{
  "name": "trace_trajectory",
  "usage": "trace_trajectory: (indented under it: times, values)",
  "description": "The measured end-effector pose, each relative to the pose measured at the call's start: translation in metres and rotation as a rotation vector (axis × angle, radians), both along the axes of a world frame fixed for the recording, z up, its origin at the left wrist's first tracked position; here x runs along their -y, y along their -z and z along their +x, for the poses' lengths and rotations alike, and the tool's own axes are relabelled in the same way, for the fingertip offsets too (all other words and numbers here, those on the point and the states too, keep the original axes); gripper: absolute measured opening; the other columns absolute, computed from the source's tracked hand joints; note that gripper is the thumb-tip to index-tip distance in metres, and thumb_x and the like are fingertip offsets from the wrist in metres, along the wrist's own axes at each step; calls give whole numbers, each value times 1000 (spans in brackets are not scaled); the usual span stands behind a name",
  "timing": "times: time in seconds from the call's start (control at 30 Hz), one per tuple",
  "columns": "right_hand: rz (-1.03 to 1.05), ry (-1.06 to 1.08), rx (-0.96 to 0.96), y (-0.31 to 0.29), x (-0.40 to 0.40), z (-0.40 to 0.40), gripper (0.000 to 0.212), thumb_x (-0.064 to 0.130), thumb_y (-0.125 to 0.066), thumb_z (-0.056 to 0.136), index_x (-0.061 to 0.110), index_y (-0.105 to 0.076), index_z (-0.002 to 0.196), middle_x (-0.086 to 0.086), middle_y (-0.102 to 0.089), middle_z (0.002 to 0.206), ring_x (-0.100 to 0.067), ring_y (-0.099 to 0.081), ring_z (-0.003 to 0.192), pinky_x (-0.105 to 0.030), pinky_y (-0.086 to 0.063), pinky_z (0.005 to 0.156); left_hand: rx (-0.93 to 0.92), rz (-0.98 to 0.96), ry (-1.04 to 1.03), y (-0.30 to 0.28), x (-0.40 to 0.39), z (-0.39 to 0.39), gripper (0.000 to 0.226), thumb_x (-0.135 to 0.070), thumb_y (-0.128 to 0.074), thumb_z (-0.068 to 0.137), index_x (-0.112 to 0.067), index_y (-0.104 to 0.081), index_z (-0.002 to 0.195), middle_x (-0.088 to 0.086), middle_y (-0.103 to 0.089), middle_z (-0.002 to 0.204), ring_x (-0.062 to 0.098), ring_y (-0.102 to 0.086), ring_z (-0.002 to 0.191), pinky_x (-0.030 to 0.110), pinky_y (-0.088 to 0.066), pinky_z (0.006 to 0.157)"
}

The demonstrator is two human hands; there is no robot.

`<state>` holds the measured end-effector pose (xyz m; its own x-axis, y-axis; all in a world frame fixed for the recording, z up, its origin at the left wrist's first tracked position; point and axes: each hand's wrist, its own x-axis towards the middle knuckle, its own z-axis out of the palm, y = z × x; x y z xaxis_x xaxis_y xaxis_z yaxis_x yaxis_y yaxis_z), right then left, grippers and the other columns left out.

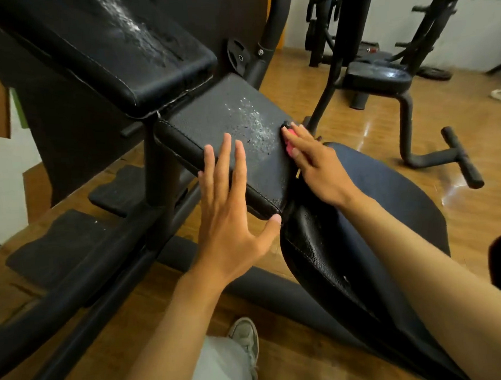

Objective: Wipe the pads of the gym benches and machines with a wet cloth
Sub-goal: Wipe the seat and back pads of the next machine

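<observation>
A black seat pad (228, 127) of a gym bench lies in the middle of the head view, with worn white flecks near its right edge. My left hand (229, 202) rests flat on its near corner, fingers straight and spread, thumb at the corner. My right hand (314, 163) presses a pink cloth (291, 142) against the pad's right edge; most of the cloth is hidden under the fingers. Above left slopes the black back pad (105, 49), scuffed white along its middle. A loose black pad (319, 250) leans under my right forearm.
The bench's black steel frame (155, 171) and foot plates (58, 246) stand at left on a wooden floor. Another bench with a round pad (378, 77) and a T-shaped foot (459, 158) stands at back right. A dark mat (388, 188) lies below my right arm. My shoe (245, 335) is at bottom.
</observation>
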<state>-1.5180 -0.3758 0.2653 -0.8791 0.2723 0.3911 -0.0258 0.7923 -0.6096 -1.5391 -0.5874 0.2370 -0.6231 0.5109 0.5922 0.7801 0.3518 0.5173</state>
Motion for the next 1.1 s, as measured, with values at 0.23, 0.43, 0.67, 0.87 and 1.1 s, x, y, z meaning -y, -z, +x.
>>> trace_trajectory:
  times: [0.23, 0.43, 0.67, 0.87, 1.1]
  values:
    - [151, -279, -65, 11, 27, 42, 47, 11, -45, 109, 17, -41, 155, 4, -28, 166, -11, -15, 156, -38, -14, 128, 22, 77, -97, -12, 5, -21, 129, -68, -76, 76, -12, 1, 165, 2, 18, 171, 20, 30, 153, 52, 7, 127]
    - [-52, 69, -8, 0, -10, -18, 46, 22, -40, 110, 28, -40, 155, 6, -21, 168, -6, -8, 156, -40, -13, 128, 64, 46, -141, -17, 4, -25, 156, -82, -80, 55, -13, 9, 163, 7, 25, 169, 21, 39, 147, 37, 22, 121]
    - [195, -346, -69, 9, 23, 34, 51, 6, -41, 107, 11, -34, 157, -2, -23, 168, -13, -15, 157, -41, -15, 128, 137, 52, -98, -24, 15, -33, 160, -78, -82, 52, -15, 15, 162, 4, 31, 167, 25, 36, 151, 48, 15, 125]
    - [-100, 25, 25, 4, -32, -30, 54, 19, -41, 110, 16, -24, 161, 4, -21, 169, -6, -12, 156, -41, -10, 129, 171, 69, -129, -26, 16, -27, 156, -71, -83, 55, -14, 15, 162, 1, 31, 167, 18, 38, 149, 53, 9, 126]
    - [143, -326, -20, 19, 43, 67, 54, 14, -45, 109, 15, -28, 159, 9, -24, 167, -12, -14, 157, -34, -13, 128, 201, 36, -137, -28, 15, -23, 164, -74, -84, 52, -12, 23, 160, 5, 37, 164, 20, 36, 150, 39, 17, 122]
